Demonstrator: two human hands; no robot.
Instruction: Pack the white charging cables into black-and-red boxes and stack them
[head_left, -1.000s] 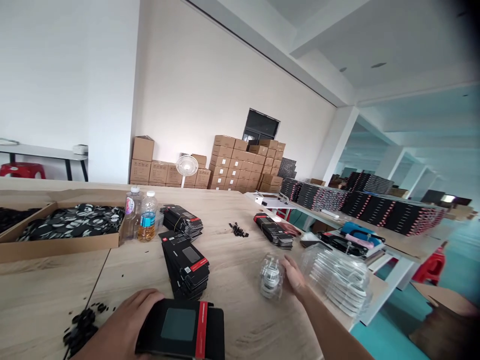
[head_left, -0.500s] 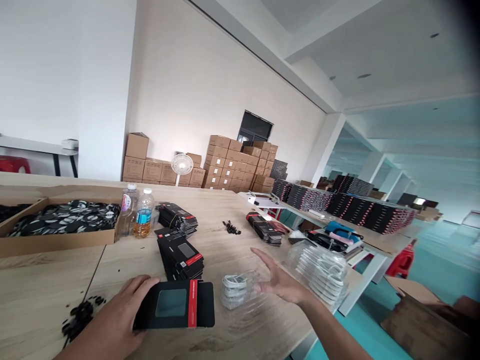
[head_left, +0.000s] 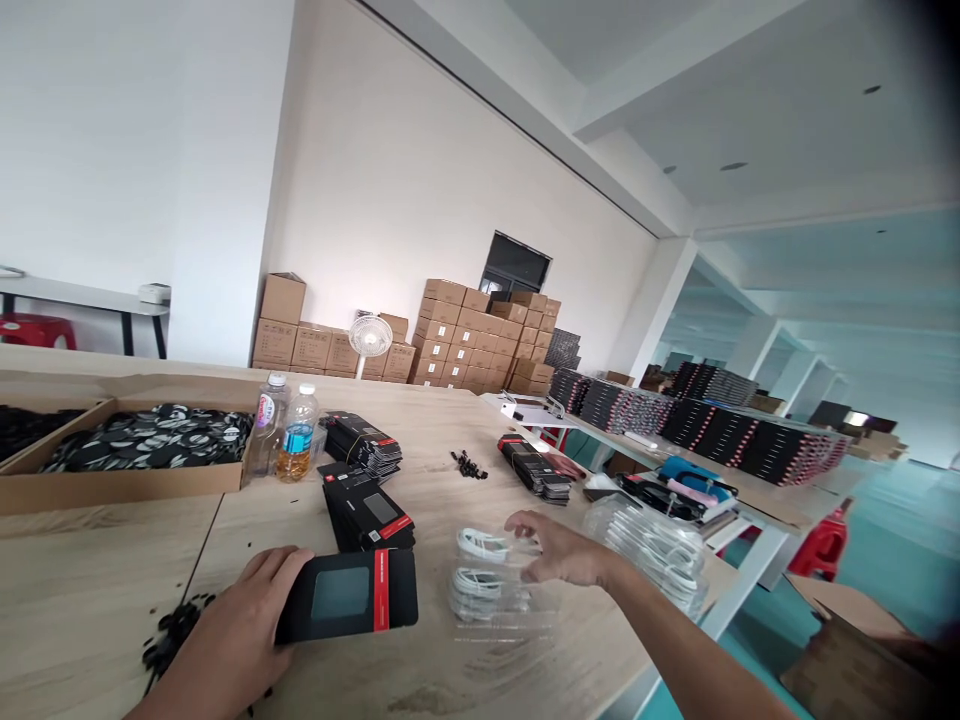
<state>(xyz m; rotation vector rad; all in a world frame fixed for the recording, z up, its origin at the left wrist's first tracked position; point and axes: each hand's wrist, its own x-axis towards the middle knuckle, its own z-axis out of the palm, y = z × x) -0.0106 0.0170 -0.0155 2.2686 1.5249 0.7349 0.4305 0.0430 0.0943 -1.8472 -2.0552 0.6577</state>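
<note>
Pale wood-grain bench (head_left: 585, 650) | flat black card carton with red band, grey window (head_left: 345, 597), near edge: likely light, stiff, creasable; take by ends; left hand (head_left: 251, 610) clamped on it | white coiled cables in clear plastic bags (head_left: 480, 595), right of carton: likely slippery, pliable; pinch film; right hand (head_left: 559, 550) there, grip's closure unclear

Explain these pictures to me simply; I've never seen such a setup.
There is no machine, only a person; one head camera took every picture, looking forward and down. The bare left hand holds a flat black box with a red stripe and grey window. The bare right hand is at clear plastic packets of coiled white cable; whether it grips one is unclear. On the pale wood-look table stand two clear plastic bottles, stacks of similar black boxes and a brown cardboard tray of black discs.
</note>
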